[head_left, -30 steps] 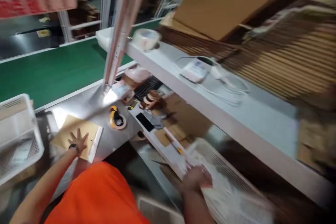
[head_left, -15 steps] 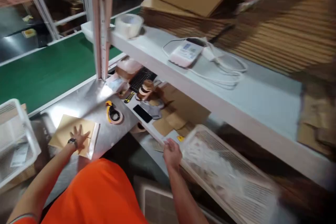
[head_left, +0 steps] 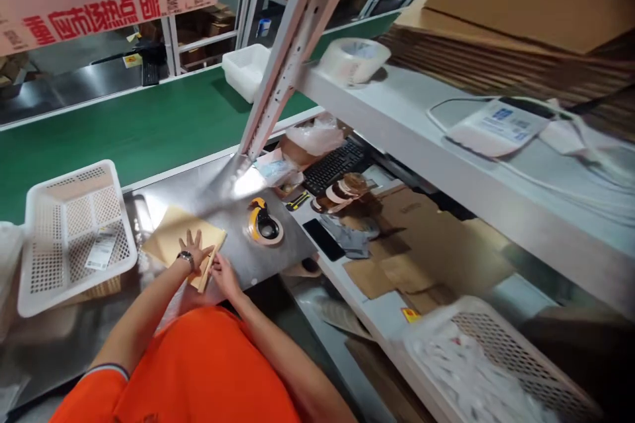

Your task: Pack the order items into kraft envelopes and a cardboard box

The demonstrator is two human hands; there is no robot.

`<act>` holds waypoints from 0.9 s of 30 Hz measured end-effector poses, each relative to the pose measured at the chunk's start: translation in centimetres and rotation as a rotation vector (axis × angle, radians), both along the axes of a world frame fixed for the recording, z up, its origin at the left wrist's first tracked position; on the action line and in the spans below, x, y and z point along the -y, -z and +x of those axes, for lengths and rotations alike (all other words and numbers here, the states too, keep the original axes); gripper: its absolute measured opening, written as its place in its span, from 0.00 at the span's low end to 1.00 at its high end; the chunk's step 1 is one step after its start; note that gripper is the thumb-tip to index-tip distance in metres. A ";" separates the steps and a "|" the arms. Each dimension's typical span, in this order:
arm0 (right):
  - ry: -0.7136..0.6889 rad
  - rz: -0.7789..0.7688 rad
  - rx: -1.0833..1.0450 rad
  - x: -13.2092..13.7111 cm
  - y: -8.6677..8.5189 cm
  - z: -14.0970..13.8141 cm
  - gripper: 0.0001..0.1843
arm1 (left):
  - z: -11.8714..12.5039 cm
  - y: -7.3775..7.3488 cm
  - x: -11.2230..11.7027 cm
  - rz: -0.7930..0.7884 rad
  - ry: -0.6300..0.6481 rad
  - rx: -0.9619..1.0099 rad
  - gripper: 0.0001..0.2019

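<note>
our right hand (head_left: 224, 279) has come away from the white plastic mesh crate (head_left: 516, 357) at lower right and now pinches a narrow tan strip (head_left: 207, 269) between finger and thumb, at the right edge of a flat kraft paper envelope (head_left: 173, 238). our left hand (head_left: 195, 251) lies spread wide on the envelope, holding nothing. the envelope rests near the front corner of the stainless steel bench top (head_left: 218, 188), between a white mesh basket (head_left: 74, 238) and a yellow-and-black tape dispenser (head_left: 262, 225).
</note>
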State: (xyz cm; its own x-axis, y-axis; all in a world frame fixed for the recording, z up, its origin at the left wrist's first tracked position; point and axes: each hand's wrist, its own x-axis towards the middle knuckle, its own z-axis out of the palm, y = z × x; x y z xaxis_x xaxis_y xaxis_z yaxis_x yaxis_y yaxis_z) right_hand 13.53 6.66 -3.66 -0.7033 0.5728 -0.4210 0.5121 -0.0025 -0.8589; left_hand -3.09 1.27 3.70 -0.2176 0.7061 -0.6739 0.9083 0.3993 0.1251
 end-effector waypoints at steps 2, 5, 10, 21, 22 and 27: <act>-0.054 0.090 0.019 0.3 -0.2 0.3 0.36 | -0.1 0.1 0.8 0.044 0.002 0.009 0.64; -0.116 0.241 0.064 0.2 -0.7 0.0 0.36 | -0.1 -0.2 2.2 0.112 0.012 0.041 0.58; -0.369 0.485 0.231 -2.1 -1.3 -1.0 0.47 | 1.3 0.5 5.9 0.225 0.036 0.103 0.44; -0.634 0.585 0.382 -8.5 -2.2 -4.5 0.82 | 3.1 4.3 10.0 0.332 -0.001 0.140 0.41; -0.634 0.593 0.369 -9.0 -2.5 -4.7 0.79 | 2.9 4.2 10.2 0.339 0.014 0.155 0.40; -0.584 0.679 0.299 -11.8 -5.8 -5.9 0.53 | 3.2 4.2 12.2 0.383 0.034 0.235 0.30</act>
